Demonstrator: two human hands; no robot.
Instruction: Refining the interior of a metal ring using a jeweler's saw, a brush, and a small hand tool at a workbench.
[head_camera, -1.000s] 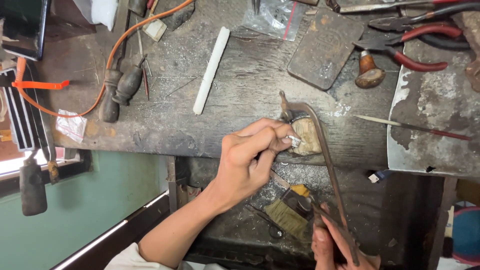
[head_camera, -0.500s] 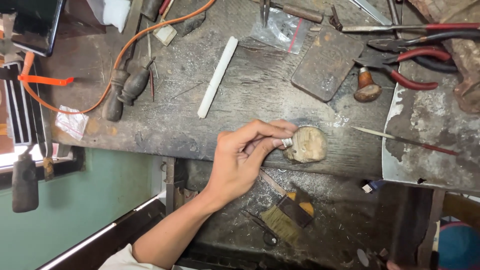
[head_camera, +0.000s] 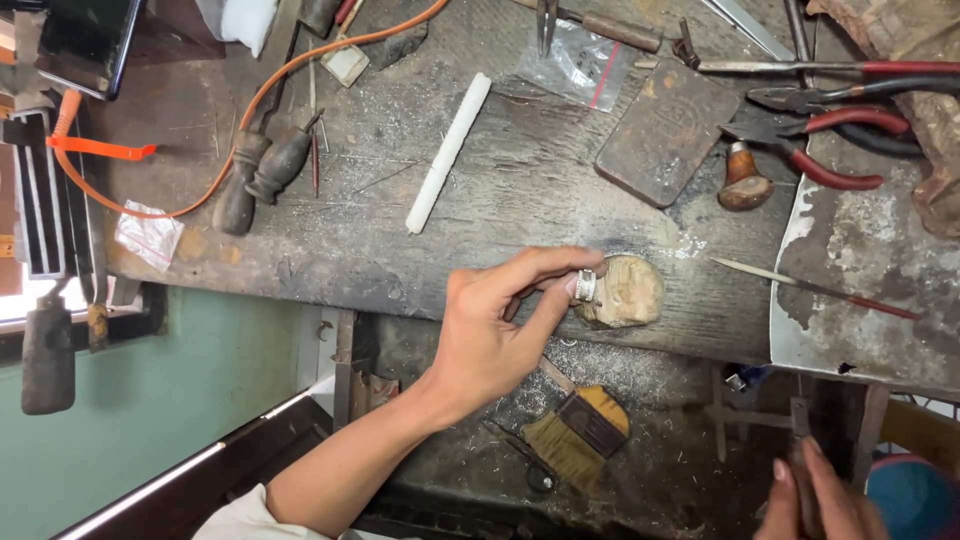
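My left hand (head_camera: 490, 330) pinches a small silver ring (head_camera: 586, 286) between thumb and fingers, pressing it against a worn wooden bench peg (head_camera: 632, 292) at the front edge of the scarred workbench (head_camera: 520, 200). My right hand (head_camera: 825, 495) is low at the bottom right, below the bench edge and partly cut off by the frame. Its fingers are closed around the dark handle of a saw frame, whose metal bar (head_camera: 800, 425) rises from the hand.
A flat brush (head_camera: 580, 430) lies on the lower tray under the peg. On the bench are a white stick (head_camera: 448, 152), a dark metal block (head_camera: 665, 130), red-handled pliers (head_camera: 830, 130), a thin file (head_camera: 810, 287), a grey metal sheet (head_camera: 860, 300), wooden-handled tools (head_camera: 260, 175) and an orange cable (head_camera: 250, 100).
The saw frame and my right hand have drawn away from the peg, down to the bottom right. My left hand still holds the ring on the peg.
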